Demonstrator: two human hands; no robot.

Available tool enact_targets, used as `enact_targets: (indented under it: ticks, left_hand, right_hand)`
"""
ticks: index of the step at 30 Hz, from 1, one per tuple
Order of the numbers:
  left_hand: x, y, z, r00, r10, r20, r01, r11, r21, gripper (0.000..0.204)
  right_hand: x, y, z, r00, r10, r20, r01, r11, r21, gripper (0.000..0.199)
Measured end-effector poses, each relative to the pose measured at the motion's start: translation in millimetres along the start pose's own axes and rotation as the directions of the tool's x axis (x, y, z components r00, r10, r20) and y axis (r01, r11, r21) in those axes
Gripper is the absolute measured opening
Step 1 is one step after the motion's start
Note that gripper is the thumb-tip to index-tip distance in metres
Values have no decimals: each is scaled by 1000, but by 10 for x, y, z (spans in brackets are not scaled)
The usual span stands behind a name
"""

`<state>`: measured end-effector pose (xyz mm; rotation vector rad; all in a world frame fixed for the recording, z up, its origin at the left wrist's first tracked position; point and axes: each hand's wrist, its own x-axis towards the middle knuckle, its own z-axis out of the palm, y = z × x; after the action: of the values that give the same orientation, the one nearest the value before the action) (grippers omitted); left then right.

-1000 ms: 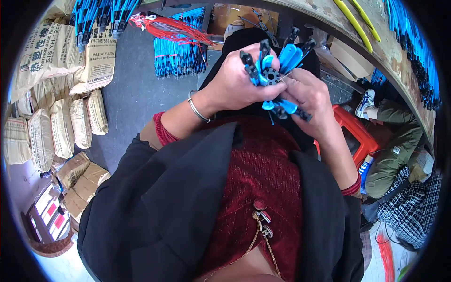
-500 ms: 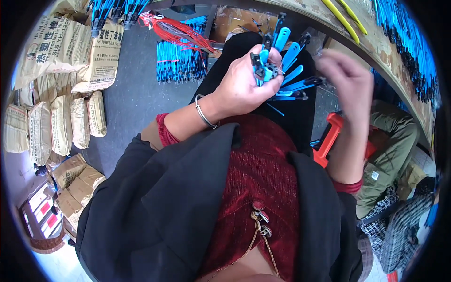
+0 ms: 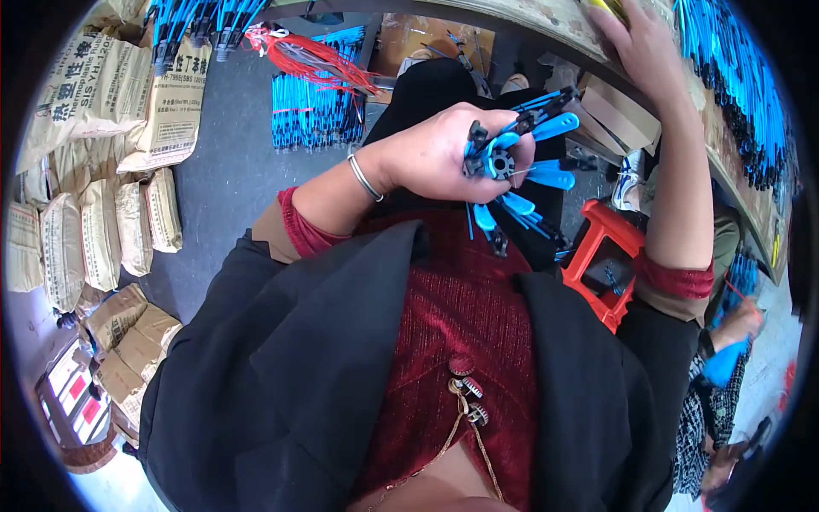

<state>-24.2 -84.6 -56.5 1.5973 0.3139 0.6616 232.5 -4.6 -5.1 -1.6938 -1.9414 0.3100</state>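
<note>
A bundle of blue and black plastic pieces sits in my left hand, its fingers wrapped around it. Flat blue tabs and black clip ends fan outward, and a round black end with holes faces up. A thin pale strand sticks out beside that end. At the upper edge, my right hand reaches onto the wooden bench and its fingers close over yellow-handled pliers. Only a bit of the yellow shows; the rest is hidden by the hand or cut off.
Long blue-black bundles hang along the bench edge. An orange stool stands right of my knees. More blue-black pieces lie beneath red strands. Paper sacks are stacked left. Another person's hand is at far right.
My right hand has moved up from beside the bundle to the yellow handles on the bench. My left hand has turned the bundle and come slightly lower, still holding it.
</note>
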Motion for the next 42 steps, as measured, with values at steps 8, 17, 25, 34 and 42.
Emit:
enact_targets:
  ticks: [8,17,25,34,42]
  left_hand:
    - [33,-130,-24,995,-97,-21,94,991,-98,19]
    - [154,-82,45,986,-136,-94,143,988,63,26]
    - [88,-3,78,974,-168,-154,164,986,-40,31]
    - [83,17,33,972,-126,-197,171,957,232,37]
    - [112,-35,6,923,-153,-354,211,969,132,32]
  right_hand:
    - [-1309,-188,-163,931,15,365,-360,198,912,80]
    - [-2190,-43,462,997,76,16,-78,976,203,67]
    - [-1767,40,180,791,-585,-181,454,759,-467,37]
    - [-1608,-131,177,727,-678,-105,526,649,-549,34]
    - [-1813,-287,657,892,-350,-287,249,909,-335,44]
